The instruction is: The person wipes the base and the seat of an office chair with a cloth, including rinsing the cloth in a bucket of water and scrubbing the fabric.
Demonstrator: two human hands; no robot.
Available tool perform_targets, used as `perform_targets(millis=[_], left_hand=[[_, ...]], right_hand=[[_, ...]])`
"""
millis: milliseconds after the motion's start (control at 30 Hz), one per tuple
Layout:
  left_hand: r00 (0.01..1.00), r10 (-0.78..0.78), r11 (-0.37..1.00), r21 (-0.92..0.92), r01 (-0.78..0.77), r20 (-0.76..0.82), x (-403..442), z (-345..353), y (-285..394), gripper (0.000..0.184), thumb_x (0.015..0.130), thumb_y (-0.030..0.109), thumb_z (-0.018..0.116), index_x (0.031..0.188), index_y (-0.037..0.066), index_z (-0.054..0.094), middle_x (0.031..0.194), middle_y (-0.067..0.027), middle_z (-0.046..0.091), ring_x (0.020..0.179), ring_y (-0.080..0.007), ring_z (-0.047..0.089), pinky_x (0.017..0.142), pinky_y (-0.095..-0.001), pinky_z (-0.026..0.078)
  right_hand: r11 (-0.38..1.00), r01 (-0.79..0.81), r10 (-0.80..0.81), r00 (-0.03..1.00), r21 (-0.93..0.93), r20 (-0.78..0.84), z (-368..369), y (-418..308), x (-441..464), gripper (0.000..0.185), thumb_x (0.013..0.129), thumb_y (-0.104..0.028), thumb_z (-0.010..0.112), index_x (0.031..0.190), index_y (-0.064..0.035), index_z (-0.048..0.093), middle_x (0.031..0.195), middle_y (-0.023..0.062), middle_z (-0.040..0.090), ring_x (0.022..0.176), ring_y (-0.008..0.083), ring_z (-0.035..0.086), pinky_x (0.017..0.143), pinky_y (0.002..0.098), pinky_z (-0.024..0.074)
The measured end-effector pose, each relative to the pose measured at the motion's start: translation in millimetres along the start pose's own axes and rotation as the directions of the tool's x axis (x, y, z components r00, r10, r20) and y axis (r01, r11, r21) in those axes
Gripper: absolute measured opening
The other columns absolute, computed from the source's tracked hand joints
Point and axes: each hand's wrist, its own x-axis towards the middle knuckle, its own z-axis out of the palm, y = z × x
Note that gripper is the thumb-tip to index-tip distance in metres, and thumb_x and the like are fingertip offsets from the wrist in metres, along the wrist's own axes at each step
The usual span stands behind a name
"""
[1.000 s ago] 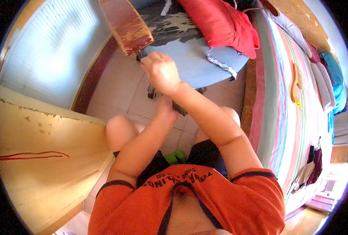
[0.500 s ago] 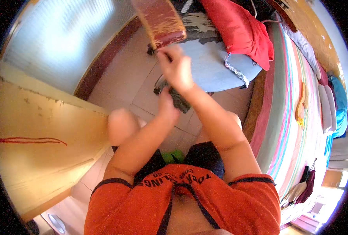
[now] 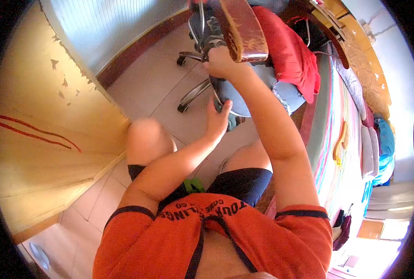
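An office chair with a worn grey-blue seat [image 3: 258, 76] stands in front of my knees. My left hand [image 3: 217, 120] is at the near left edge of the seat, thumb up and fingers curled round it. Further forward, my right hand [image 3: 225, 63] is closed at the far left side of the seat, just below the scuffed brown armrest [image 3: 246, 35]; what its fingers hold is hidden. Metal base legs with black casters [image 3: 182, 108] show to the left. A red cloth [image 3: 286, 51] lies over the right of the chair.
On the left is a peeling yellowish wooden panel [image 3: 44, 107] with red cords [image 3: 34, 131]. A ribbed translucent panel [image 3: 123, 23] stands behind it. To the right is a bed with a striped sheet [image 3: 328, 139], bearing a yellow-brown object [image 3: 341, 144]. Pale tiles [image 3: 158, 93] cover the floor.
The armrest has shifted right and more of the chair's base legs shows. My right hand has moved slightly right; my left hand has moved right, its thumb now showing at the seat edge.
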Motion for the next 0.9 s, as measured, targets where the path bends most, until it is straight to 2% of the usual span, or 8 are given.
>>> perform_targets(millis=[167, 233, 267, 467, 667, 767, 833, 900], left_hand=[[0.991, -0.074, 0.996, 0.031, 0.078, -0.110, 2.8, 0.7, 4.0, 0.042, 0.084, 0.027, 0.063, 0.110, -0.002, 0.048, 0.101, -0.0160, 0.058, 0.091, -0.0220, 0.054, 0.081, -0.0369, 0.041], [0.995, -0.063, 0.997, 0.044, 0.059, 0.077, 6.0, -9.4, 3.4, 0.038, 0.083, 0.022, 0.065, 0.110, 0.000, 0.050, 0.097, -0.0094, 0.060, 0.086, -0.0176, 0.054, 0.075, -0.0304, 0.043], [1.000, 0.023, 0.986, 0.164, -0.021, -0.007, 6.2, -7.3, 0.1, 0.026, 0.082, 0.015, 0.064, 0.097, -0.002, 0.053, 0.086, -0.0119, 0.061, 0.078, -0.0223, 0.058, 0.072, -0.0360, 0.045], [0.989, -0.129, 0.991, 0.046, 0.127, 0.066, -3.2, -6.7, 31.9, 0.025, 0.080, 0.008, 0.064, 0.098, -0.002, 0.050, 0.085, -0.0120, 0.060, 0.077, -0.0237, 0.059, 0.068, -0.0357, 0.045], [1.000, -0.021, 0.997, 0.073, 0.020, 0.006, 0.3, -3.1, -11.5, 0.027, 0.079, 0.008, 0.064, 0.100, -0.001, 0.050, 0.087, -0.0127, 0.058, 0.079, -0.0266, 0.058, 0.070, -0.0375, 0.045], [0.977, 0.205, 0.974, 0.114, -0.197, -0.061, 3.6, -3.6, -12.5, 0.029, 0.079, 0.010, 0.065, 0.101, -0.002, 0.051, 0.090, -0.0139, 0.059, 0.083, -0.0266, 0.057, 0.075, -0.0367, 0.043], [0.979, 0.185, 0.977, 0.128, -0.173, -0.085, 2.9, -4.1, -12.0, 0.029, 0.079, 0.010, 0.064, 0.103, -0.002, 0.051, 0.092, -0.0137, 0.059, 0.085, -0.0253, 0.057, 0.077, -0.0357, 0.043], [0.986, 0.152, 0.979, 0.149, -0.142, -0.062, 6.4, -2.9, -1.1, 0.030, 0.080, 0.009, 0.063, 0.107, -0.002, 0.052, 0.097, -0.0133, 0.060, 0.089, -0.0229, 0.057, 0.080, -0.0336, 0.043]], right_hand=[[0.991, -0.105, 0.109, 0.993, 0.085, -0.045, -4.8, 4.6, -22.4, 0.028, 0.076, -0.028, 0.052, 0.075, -0.0027, 0.064, 0.077, 0.0216, 0.062, 0.075, 0.0383, 0.061, 0.071, 0.0457, 0.0471], [0.958, -0.214, 0.222, 0.975, 0.193, -0.022, -4.6, -1.5, -34.8, 0.026, 0.079, -0.029, 0.050, 0.075, -0.0056, 0.061, 0.072, 0.0185, 0.061, 0.072, 0.0360, 0.060, 0.065, 0.0460, 0.0466], [0.959, -0.229, 0.235, 0.972, 0.169, -0.018, -4.8, -3.6, -39.1, 0.023, 0.079, -0.028, 0.051, 0.077, -0.0066, 0.060, 0.070, 0.0163, 0.061, 0.069, 0.0352, 0.060, 0.062, 0.0452, 0.0466], [0.957, -0.232, 0.263, 0.947, 0.172, -0.185, 4.7, -13.7, -58.2, 0.021, 0.079, -0.026, 0.054, 0.072, -0.0063, 0.059, 0.068, 0.0147, 0.061, 0.063, 0.0355, 0.059, 0.057, 0.0434, 0.0467], [0.873, -0.325, 0.408, 0.895, 0.363, -0.180, 22.3, -4.7, -68.6, 0.023, 0.080, -0.027, 0.056, 0.071, -0.0056, 0.060, 0.064, 0.0163, 0.057, 0.061, 0.0369, 0.056, 0.056, 0.0412, 0.0454], [0.860, -0.062, 0.306, 0.857, 0.506, -0.415, -0.7, -24.9, -84.7, 0.031, 0.079, -0.025, 0.059, 0.059, -0.0015, 0.053, 0.053, 0.0193, 0.051, 0.050, 0.0372, 0.054, 0.047, 0.0429, 0.0426], [0.868, -0.016, 0.266, 0.859, 0.496, -0.437, -8.9, -27.2, -98.7, 0.027, 0.078, -0.021, 0.059, 0.060, -0.0024, 0.049, 0.055, 0.0180, 0.052, 0.051, 0.0371, 0.052, 0.047, 0.0428, 0.0413], [0.778, -0.263, 0.506, 0.801, 0.571, -0.320, -19.9, -11.0, -98.1, 0.028, 0.078, -0.022, 0.059, 0.060, -0.0031, 0.050, 0.057, 0.0183, 0.052, 0.052, 0.0378, 0.052, 0.048, 0.0429, 0.0414]])
